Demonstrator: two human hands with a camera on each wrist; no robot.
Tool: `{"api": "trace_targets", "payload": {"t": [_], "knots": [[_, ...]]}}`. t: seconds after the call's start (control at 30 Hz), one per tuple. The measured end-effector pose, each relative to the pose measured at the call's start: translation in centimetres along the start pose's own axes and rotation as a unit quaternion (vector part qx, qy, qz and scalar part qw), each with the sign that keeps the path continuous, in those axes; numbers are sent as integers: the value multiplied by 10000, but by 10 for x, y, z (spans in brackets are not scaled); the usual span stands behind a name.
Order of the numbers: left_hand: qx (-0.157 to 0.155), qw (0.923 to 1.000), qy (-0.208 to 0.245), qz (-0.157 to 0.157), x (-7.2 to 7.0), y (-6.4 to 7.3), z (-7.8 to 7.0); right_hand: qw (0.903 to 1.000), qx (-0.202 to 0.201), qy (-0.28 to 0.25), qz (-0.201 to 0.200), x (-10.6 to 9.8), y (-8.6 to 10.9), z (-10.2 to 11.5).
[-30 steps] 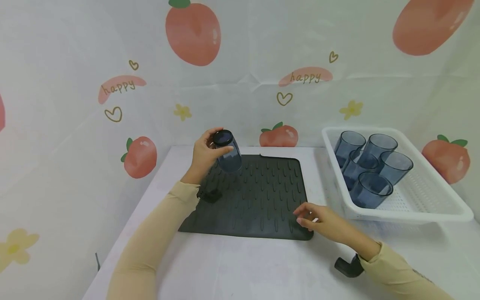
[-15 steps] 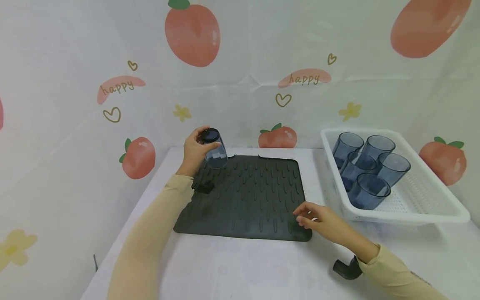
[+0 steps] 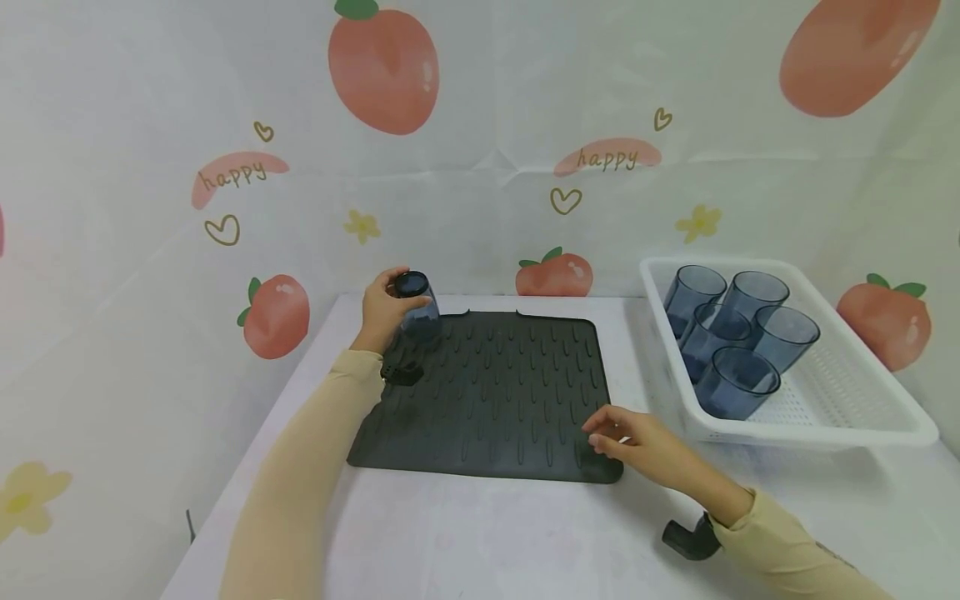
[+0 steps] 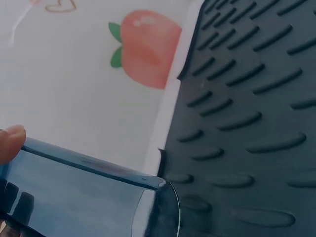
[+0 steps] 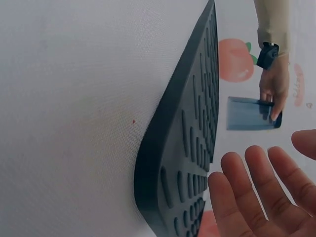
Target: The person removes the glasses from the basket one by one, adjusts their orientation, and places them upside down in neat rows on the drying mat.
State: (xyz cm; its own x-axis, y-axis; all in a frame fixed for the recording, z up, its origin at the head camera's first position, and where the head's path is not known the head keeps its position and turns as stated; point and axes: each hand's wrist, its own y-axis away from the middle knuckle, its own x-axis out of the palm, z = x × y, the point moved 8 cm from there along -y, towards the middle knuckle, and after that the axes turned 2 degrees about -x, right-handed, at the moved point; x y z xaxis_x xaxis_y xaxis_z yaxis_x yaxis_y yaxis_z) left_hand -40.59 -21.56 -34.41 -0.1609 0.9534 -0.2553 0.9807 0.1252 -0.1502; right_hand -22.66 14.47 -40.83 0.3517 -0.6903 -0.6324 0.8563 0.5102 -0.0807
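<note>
My left hand [image 3: 381, 310] grips a blue-tinted drinking glass [image 3: 423, 315] near its thick dark base, which points up. The glass is upside down above the far left corner of a black ridged drying mat [image 3: 510, 400]. In the left wrist view the rim end of the glass [image 4: 89, 192] overlaps the mat's edge, with a fingertip [image 4: 12, 142] on its side. Over the mat's near right corner hovers my right hand [image 3: 637, 442], fingers loosely bent and holding nothing. From the right wrist view, a gap shows between glass [image 5: 247, 113] and mat.
A white plastic basket [image 3: 862, 435] stands on the right of the table, with several similar blue glasses [image 3: 738, 383] standing mouth-up in its left part. The white table [image 3: 450, 533] meets a fruit-print backdrop [image 3: 465, 225] behind the mat.
My left hand has carried the glass leftward, then lowered it toward the mat's far left corner. The right hand has stayed nearly still.
</note>
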Motion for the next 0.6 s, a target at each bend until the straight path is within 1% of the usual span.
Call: {"api": "trace_targets", "payload": {"t": [0.07,0.2,0.3,0.5,0.6], "knots": [[-110,9999,104,-15,-2,0,6,10000,2,-32,1,0,0,1],[-185,9995,239,-39,-3,-1,15,9998,-36,-183,35,-2,0,6],[-214,9995,212,-48,-4,-1,18,9996,-37,-271,77,-3,1,8],[-373,9991,215,-50,-4,-2,24,9996,4,-259,117,-3,2,10],[-394,9990,229,-47,-4,-3,26,9997,-5,-234,116,-4,2,10]]}}
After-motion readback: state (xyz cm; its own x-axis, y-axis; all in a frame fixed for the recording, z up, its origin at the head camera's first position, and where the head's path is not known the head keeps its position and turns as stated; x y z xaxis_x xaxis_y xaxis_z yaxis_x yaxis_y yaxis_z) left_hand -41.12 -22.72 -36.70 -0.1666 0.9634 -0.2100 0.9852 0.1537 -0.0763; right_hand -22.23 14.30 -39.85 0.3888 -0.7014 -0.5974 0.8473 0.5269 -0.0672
